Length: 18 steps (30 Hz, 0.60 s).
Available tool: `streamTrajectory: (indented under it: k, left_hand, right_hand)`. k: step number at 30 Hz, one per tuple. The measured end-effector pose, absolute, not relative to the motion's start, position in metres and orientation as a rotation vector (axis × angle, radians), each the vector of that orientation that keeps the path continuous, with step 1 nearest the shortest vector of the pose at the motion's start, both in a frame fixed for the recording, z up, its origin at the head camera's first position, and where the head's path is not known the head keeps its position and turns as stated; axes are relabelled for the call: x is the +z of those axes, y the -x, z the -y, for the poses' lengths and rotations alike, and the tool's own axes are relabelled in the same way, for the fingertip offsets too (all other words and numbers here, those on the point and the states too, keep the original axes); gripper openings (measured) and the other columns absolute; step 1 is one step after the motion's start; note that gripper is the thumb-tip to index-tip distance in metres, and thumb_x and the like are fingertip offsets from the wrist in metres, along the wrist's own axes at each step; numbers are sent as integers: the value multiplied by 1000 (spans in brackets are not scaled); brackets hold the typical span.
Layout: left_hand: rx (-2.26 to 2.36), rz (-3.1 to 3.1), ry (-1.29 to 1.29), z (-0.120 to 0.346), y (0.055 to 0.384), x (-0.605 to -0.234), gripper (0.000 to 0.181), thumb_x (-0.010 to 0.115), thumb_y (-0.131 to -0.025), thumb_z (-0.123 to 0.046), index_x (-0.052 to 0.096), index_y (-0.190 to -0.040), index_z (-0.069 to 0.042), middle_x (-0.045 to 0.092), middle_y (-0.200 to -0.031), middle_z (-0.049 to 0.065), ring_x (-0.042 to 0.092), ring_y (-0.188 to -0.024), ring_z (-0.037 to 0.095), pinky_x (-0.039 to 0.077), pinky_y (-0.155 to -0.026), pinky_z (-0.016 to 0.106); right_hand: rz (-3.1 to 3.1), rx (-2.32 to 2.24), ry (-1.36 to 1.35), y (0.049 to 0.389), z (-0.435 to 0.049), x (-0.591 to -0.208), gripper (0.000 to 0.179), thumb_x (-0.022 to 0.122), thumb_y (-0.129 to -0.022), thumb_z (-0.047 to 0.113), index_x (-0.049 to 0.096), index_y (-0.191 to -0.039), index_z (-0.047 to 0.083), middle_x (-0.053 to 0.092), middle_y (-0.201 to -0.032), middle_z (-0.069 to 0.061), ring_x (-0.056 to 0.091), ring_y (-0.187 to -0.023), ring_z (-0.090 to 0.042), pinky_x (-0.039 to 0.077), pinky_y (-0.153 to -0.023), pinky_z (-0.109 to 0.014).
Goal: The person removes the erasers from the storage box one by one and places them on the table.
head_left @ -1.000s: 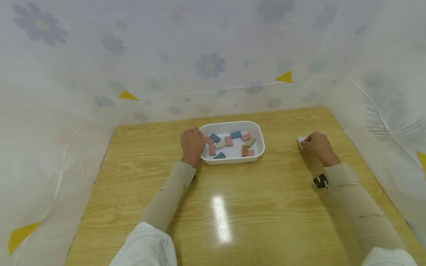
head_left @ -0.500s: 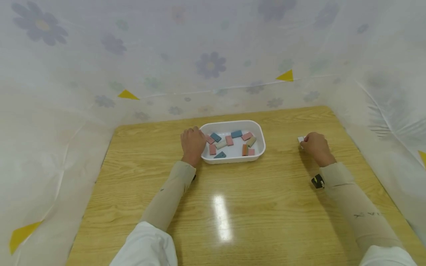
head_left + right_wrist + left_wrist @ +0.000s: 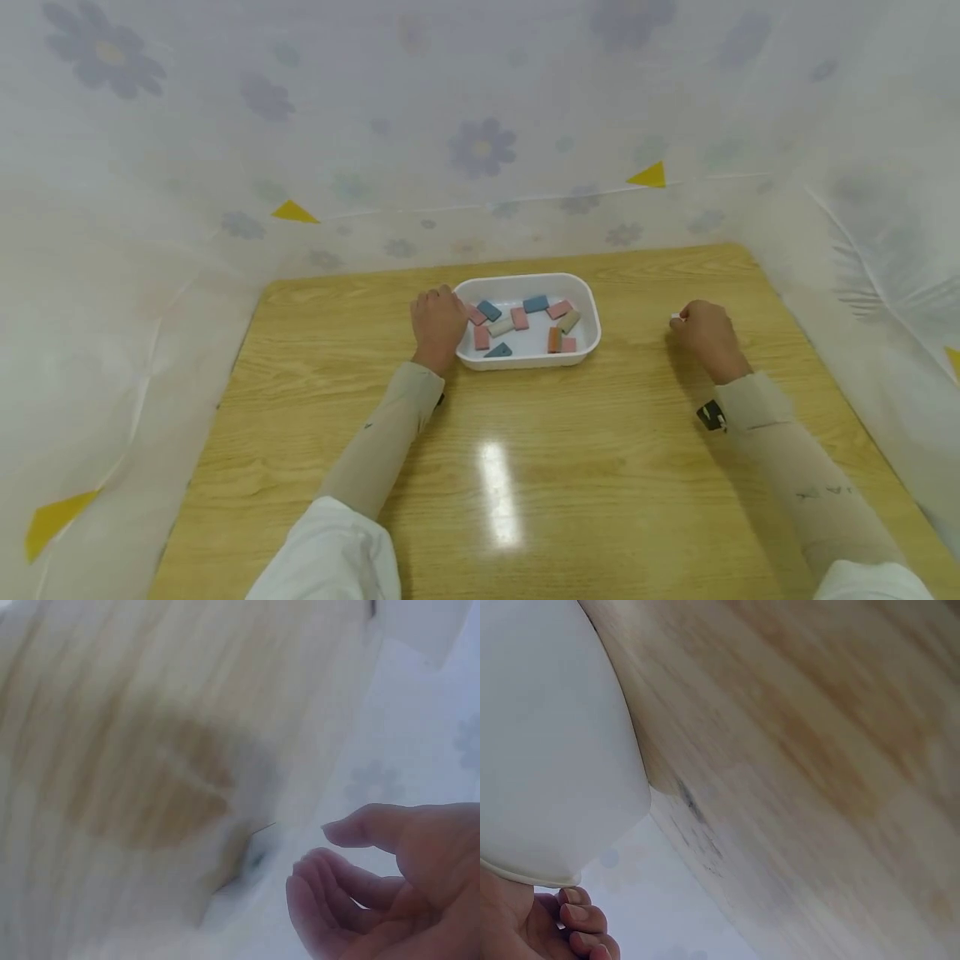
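My left hand (image 3: 438, 321) grips the left end of a white tray (image 3: 528, 362). In the left wrist view its curled fingers (image 3: 585, 919) sit at the rim below the tray's smooth outer wall. Pink, blue and beige flat pieces lie inside, along with an orange one (image 3: 553, 340). Over the table's right side, my right hand (image 3: 707, 333) is beside a small white piece (image 3: 677, 316), mostly hidden from the head view. The right wrist view shows the hand's thumb (image 3: 367, 825) apart from loosely bent fingers, the blurred white piece (image 3: 251, 866) just beyond the fingertips.
The wooden table (image 3: 585, 475) has a bright light reflection near its front middle. Flower-patterned white sheeting (image 3: 480, 208) hangs around the back and sides, with yellow triangles (image 3: 649, 176) on it. A small black device is at the right cuff (image 3: 711, 416).
My right hand has shifted slightly left over the white piece, which now shows less in the head view. The left hand and the tray stay in place; the head view shifts a little.
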State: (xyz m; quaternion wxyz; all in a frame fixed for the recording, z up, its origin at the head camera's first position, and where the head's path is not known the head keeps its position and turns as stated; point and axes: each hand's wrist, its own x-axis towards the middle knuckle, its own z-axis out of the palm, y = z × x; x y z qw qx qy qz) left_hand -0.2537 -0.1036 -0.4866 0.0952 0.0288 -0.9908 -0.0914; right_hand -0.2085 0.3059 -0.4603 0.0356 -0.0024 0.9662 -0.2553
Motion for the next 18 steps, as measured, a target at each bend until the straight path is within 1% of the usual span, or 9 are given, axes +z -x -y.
streamTrajectory:
  k: [2, 4, 6, 8, 11, 16, 18]
  left_hand:
    - [-266, 2927, -77, 104, 253, -487, 33, 38, -97, -27, 59, -97, -2, 60, -89, 13, 54, -85, 30, 40, -76, 41]
    - [-257, 2921, -69, 104, 253, -486, 33, 39, -97, -27, 59, -96, -2, 60, -88, 13, 54, -84, 30, 41, -76, 41]
    - [-251, 2925, -67, 104, 253, -485, 33, 39, -97, -27, 59, -96, -2, 60, -87, 13, 54, -84, 30, 41, -76, 41]
    - [-247, 2929, -71, 104, 253, -485, 33, 39, -97, -27, 59, -96, -2, 60, -87, 13, 54, -84, 30, 41, -75, 41]
    - [-264, 2937, -78, 104, 253, -485, 32, 39, -97, -28, 59, -97, -2, 60, -88, 12, 53, -84, 29, 40, -75, 40]
    - [-274, 2947, -80, 104, 253, -485, 33, 38, -97, -28, 60, -98, -2, 60, -89, 12, 53, -84, 29, 40, -76, 40]
    - [-262, 2947, -78, 104, 253, -485, 33, 38, -97, -28, 60, -98, -2, 60, -89, 12, 53, -84, 29, 40, -76, 40]
  right_hand:
    - [-2973, -820, 39, 207, -296, -455, 27, 46, -94, 12, 57, -78, -7, 47, -54, -5, 37, -43, -14, 33, -45, -31]
    - [-2984, -853, 72, 205, -285, -449, 28, 44, -94, 13, 60, -91, -9, 55, -63, -11, 44, -47, -18, 37, -48, -33]
    - [-2996, -865, 110, 202, -272, -440, 29, 43, -95, 15, 59, -96, -8, 59, -74, -16, 50, -53, -20, 41, -51, -35]
    - [-3009, -859, 148, 201, -257, -432, 29, 43, -94, 16, 60, -97, -7, 60, -81, -19, 53, -58, -22, 43, -54, -37]
    - [-3004, -846, 193, 199, -236, -423, 28, 47, -94, 18, 62, -99, -5, 62, -90, -20, 57, -67, -24, 46, -58, -38]
    - [-2953, -868, 269, 199, -207, -421, 25, 51, -92, 18, 65, -94, -3, 64, -87, -16, 59, -71, -24, 48, -62, -39]
    - [-2919, -895, 299, 198, -197, -422, 24, 51, -92, 17, 65, -92, -3, 64, -85, -16, 59, -69, -24, 47, -62, -38]
